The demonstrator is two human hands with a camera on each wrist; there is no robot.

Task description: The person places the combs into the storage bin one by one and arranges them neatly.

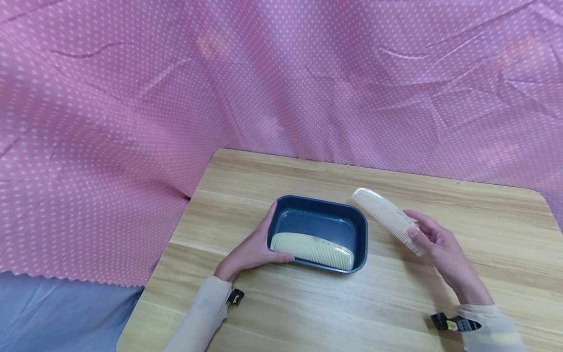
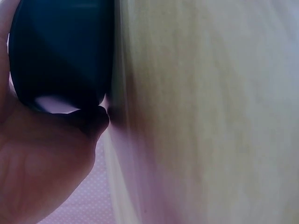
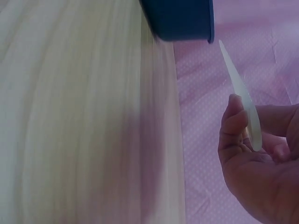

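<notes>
A dark blue rectangular dish stands on the wooden table. Inside it, along the near side, lies a cream comb with its teeth toward me. My left hand grips the dish's left end, thumb over the near rim and fingers along the left wall; in the left wrist view the hand is against the dish. My right hand pinches a second cream comb by one end, raised right of the dish. In the right wrist view this comb appears edge-on between thumb and fingers.
The light wooden table has rounded far corners. Behind it hangs a pink cloth with white dots, and bluish fabric shows at the lower left. Each wrist carries a small dark device.
</notes>
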